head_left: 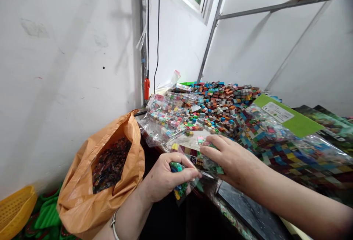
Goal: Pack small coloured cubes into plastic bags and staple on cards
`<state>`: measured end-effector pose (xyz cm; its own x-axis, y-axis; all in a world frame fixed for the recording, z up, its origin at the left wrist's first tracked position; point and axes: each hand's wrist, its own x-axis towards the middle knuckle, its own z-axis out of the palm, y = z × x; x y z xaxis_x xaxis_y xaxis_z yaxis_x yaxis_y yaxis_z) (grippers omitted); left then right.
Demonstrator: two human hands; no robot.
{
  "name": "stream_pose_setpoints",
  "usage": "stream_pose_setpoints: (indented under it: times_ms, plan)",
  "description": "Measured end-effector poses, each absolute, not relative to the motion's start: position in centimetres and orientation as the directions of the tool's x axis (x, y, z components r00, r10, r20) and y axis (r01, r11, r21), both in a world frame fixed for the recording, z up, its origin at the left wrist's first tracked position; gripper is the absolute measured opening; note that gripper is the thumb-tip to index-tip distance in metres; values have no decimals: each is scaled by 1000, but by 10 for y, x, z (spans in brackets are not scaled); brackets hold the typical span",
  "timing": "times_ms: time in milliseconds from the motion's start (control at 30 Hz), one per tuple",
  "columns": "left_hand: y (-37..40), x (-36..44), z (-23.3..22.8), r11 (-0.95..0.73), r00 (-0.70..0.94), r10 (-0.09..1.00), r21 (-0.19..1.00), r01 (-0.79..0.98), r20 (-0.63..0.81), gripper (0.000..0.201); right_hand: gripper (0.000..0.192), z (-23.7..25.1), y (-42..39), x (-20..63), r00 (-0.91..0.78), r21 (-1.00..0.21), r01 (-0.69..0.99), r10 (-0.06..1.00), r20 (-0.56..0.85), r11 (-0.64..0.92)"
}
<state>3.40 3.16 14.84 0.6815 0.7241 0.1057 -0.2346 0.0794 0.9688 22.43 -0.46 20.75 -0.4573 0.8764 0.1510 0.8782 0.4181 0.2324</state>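
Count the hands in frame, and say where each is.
2. The left hand is closed on a small clear bag of coloured blocks at bottom centre. The right hand lies just right of it, fingers on the same bag. No others visible.

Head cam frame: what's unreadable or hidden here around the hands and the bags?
- Small bag in the left hand: contents mostly covered by the fingers.
- Under the right hand: the palm hides what the fingertips press.
- Orange bag: dark contents too small and shadowed to identify.
- Green card label: print too small to read.
- Yellow basket: cut off by the left edge.
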Motion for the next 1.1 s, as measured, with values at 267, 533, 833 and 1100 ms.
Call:
stream_pose_setpoints:
  times_ms: [267, 533, 833, 1100]
  plan:
    - [35, 35, 152, 65, 635, 767, 974, -218, 91, 19, 58, 209, 10, 213, -386, 170, 916, 915, 119, 364]
    - [38, 33, 148, 47, 626, 769, 966, -255, 128, 18, 39, 213, 7, 201, -441, -337, 821, 887, 140, 461]
    - [42, 28, 150, -28, 622, 764, 972, -234, 171, 17, 63, 220, 11, 216, -409, 143, 908, 906, 109, 393]
    - [46, 32, 154, -65, 593, 777, 965, -254, 209, 17, 72, 229, -6, 244, -298, 18, 954, 935, 189, 301]
